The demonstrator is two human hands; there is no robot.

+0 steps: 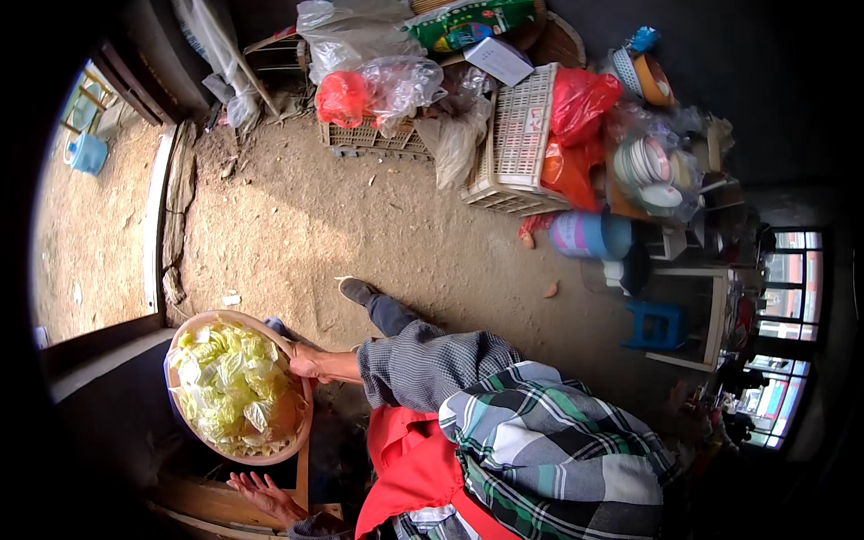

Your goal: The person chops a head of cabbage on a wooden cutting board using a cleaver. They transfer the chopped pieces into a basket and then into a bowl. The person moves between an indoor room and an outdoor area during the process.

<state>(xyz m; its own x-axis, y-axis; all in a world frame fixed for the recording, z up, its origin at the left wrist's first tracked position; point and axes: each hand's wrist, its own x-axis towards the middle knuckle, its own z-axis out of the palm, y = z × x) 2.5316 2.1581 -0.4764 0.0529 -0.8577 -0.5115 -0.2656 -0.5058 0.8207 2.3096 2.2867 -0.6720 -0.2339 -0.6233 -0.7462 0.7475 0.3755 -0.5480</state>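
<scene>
A round, pinkish-tan plastic basin (192, 421) full of torn pale green and yellow cabbage leaves (236, 382) is tilted at the lower left. My right hand (310, 363) grips its rim on the side closest to my body, fingers closed round the edge. Just below the basin, my left hand (261, 497) is open with fingers spread and holds nothing. The basin hides what lies directly under it. A red apron (409, 459) and a checked garment (558, 441) cover my body.
A wooden frame (202, 498) lies beside my left hand. Across the dirt floor stand plastic crates (517, 135) with bags, a blue-pink bucket (585, 236) and a blue stool (654, 325). At left, a doorway sill (157, 225) opens outside, where a light-blue bucket (87, 154) stands.
</scene>
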